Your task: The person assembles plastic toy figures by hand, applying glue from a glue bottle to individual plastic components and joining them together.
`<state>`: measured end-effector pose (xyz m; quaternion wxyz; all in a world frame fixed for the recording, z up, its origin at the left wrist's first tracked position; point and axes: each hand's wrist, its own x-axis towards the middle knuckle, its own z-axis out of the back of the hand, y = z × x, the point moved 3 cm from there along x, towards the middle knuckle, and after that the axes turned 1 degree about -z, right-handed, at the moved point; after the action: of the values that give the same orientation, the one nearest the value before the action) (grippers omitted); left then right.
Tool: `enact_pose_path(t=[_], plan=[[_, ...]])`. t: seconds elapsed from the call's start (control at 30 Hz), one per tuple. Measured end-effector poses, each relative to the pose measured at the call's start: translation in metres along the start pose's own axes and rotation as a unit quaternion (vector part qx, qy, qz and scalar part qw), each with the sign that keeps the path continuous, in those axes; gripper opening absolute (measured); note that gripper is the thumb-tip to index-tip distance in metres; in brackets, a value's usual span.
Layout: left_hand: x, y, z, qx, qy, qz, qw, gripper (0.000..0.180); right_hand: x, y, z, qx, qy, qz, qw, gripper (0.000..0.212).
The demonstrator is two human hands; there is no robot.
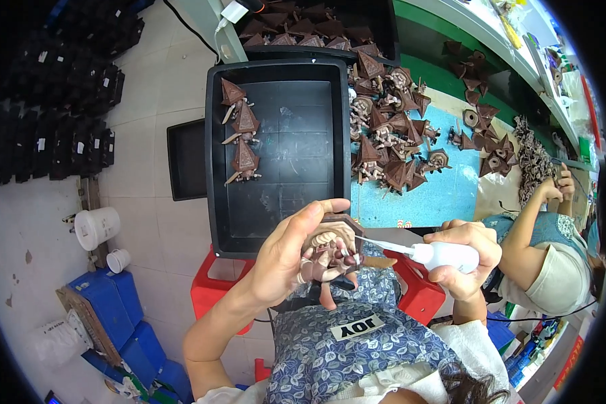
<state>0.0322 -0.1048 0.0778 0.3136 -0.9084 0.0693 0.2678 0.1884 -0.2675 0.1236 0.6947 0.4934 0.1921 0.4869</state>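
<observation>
Brown plastic is what I have in my left hand [286, 259]: a toy figure [330, 250] with a pointed hat, fingers curled round it and thumb over its top edge, held in the air just above my lap and in front of the near rim of the black tray [276, 71]. My right hand [468, 259] is closed around a small white squeeze bottle [444, 256], and its thin nozzle runs leftward and slightly upward — the tip touching, or all but touching, the right side of the figure. So the bottle's long axis lies nearly across the picture, pointing from right hand to left, and the figure sits at the end of that line. The left hand is the one on the figure; the right stands off by the length of the nozzle.

The tray rests on a red stool [212, 289] and holds three finished figures [242, 131] laid in a column along its left wall, the rest of its floor bare. Right of it, on a blue table top [444, 195], lies a heap of loose figures [390, 128] — more fill a black crate [316, 30] beyond. Another person [545, 249] sits to my right, a hand raised near the table edge. Pale floor tiles, blue boxes [114, 303] and white tubs [95, 225] lie on my left.
</observation>
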Motion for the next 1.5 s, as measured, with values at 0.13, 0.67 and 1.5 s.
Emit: enact_pose_path(t=[0.13,0.67,1.5], plan=[[0.0,0.004,0.003,0.051,-0.031,-0.039,0.997,0.054,-0.002,0.002,0.0,0.001,0.001,-0.003,1.0,0.042],[-0.009,0.014,-0.002,0.093,-0.029,-0.099,0.99,0.032,0.0,0.006,-0.005,-0.01,0.029,-0.007,1.0,0.039],[-0.011,0.018,0.002,0.091,-0.023,-0.069,0.993,0.03,-0.01,0.009,-0.001,-0.04,0.007,-0.015,0.999,0.049]])
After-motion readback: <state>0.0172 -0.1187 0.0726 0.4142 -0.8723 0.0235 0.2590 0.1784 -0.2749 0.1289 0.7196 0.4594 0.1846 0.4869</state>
